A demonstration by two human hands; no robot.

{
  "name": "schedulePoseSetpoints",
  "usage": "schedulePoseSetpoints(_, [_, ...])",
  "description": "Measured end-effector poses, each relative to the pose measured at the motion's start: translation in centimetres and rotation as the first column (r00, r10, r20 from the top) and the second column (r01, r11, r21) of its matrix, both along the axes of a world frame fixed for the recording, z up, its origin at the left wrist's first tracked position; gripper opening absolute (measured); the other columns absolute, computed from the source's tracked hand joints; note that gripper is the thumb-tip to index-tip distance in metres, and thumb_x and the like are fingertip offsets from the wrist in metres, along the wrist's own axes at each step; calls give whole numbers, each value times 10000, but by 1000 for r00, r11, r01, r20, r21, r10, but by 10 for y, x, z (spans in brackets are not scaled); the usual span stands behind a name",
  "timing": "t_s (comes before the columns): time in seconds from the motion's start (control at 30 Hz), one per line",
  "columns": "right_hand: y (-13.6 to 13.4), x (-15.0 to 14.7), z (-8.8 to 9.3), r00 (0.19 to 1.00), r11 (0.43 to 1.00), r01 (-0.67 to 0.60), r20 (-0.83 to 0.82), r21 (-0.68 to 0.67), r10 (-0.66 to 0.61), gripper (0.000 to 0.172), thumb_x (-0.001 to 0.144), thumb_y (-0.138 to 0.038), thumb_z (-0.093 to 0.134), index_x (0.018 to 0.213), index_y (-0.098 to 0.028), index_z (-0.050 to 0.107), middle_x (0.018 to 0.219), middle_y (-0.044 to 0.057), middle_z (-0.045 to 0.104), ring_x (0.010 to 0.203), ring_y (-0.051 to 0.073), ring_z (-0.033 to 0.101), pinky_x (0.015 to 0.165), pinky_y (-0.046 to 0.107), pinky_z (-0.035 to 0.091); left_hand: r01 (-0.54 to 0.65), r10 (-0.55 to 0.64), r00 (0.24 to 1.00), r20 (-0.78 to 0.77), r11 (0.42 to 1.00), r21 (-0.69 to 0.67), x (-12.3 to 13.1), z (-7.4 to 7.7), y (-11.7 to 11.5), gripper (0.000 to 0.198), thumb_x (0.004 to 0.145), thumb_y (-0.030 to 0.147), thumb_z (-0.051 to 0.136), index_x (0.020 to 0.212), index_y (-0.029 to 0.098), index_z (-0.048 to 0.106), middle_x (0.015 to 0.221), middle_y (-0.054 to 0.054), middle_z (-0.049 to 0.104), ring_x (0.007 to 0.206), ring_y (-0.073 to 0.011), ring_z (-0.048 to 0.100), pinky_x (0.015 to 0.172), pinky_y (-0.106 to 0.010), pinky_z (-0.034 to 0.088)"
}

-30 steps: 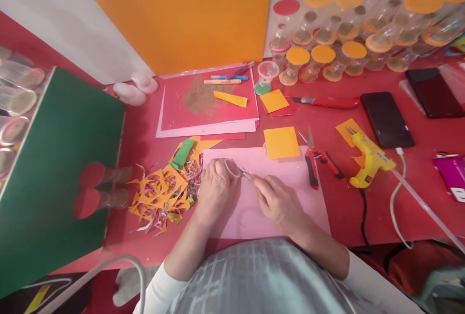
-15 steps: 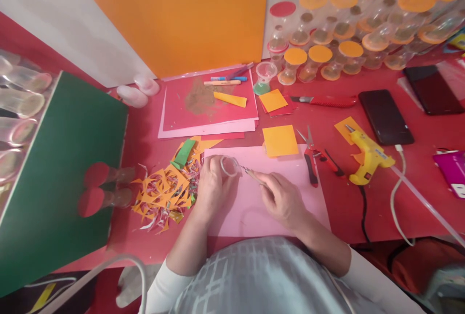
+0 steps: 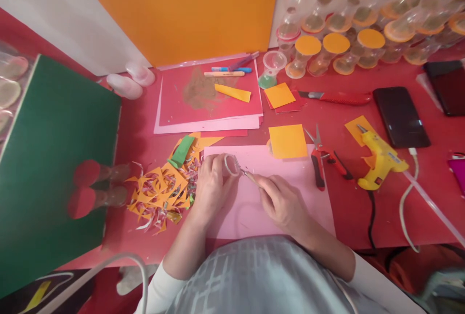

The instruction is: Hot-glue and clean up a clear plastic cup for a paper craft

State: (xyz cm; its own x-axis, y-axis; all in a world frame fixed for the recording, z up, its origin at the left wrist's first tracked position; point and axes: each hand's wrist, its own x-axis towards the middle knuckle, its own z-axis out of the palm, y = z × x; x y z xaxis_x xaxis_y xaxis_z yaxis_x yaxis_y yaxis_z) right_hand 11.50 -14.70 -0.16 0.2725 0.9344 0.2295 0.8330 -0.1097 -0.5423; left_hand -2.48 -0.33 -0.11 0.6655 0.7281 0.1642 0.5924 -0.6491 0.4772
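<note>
Fingers [image 3: 218, 163] of the left hand [image 3: 209, 193] curl around a clear round-rimmed cup [image 3: 231, 165], gripping it over the pink sheet [image 3: 247, 217], while those of the right hand [image 3: 286, 202] pinch a slim tool [image 3: 254, 178]; its metal tip is at the rim, though whether they touch is too small to tell. Orange scraps [image 3: 163, 188] lie heaped just beside the left hand. To the right, red-handled snips [image 3: 318, 166] overlap the sheet's edge and a yellow glue gun [image 3: 383, 156] rests on the red surface [image 3: 345, 217]
</note>
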Motion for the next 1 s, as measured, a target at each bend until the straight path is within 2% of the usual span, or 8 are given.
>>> schedulePoseSetpoints(0.2, [2,-1,0,1000,1000,10,15,6,-11,340,949,-102,433,1190,-191,655,885,68,728,789,200,680,698,311,561,-5,5,1000,-17,1000,15,5,2,-3,387,817,203,706,1155,201,517,1059,-103,630,1005,-280,631,864,-419,537])
schedulePoseSetpoints(0.4, [2,-2,-1,1000,1000,-3,25,-5,3,339,959,-103,437,1209,-206,642,893,58,731,798,187,685,717,298,558,-18,18,1000,0,1000,-1,8,5,-5,311,831,188,681,1101,218,528,1011,-76,624,970,-259,629,844,-398,531])
schedulePoseSetpoints(0.8, [2,-4,-1,990,1000,2,141,3,-2,309,961,-107,445,1171,-184,658,787,42,683,715,175,653,609,270,494,11,-9,998,-55,999,31,4,1,-2,224,846,221,663,1037,218,545,997,-74,604,942,-266,625,832,-404,522])
schedulePoseSetpoints(0.9, [3,-3,-1,995,1000,11,102,-15,-10,314,961,-111,438,1170,-195,657,802,43,690,746,180,662,645,273,520,12,-10,999,-47,999,47,3,-1,-2,277,833,224,681,1067,215,532,1012,-79,605,959,-271,626,843,-410,525])
schedulePoseSetpoints(1.0, [1,-2,1,1000,1000,18,3,-26,-18,366,937,-84,432,1208,-216,639,902,50,725,829,187,680,722,284,551,1,-2,1000,8,999,45,2,-1,-2,326,815,198,685,1097,211,522,1032,-90,616,968,-274,628,834,-406,533])
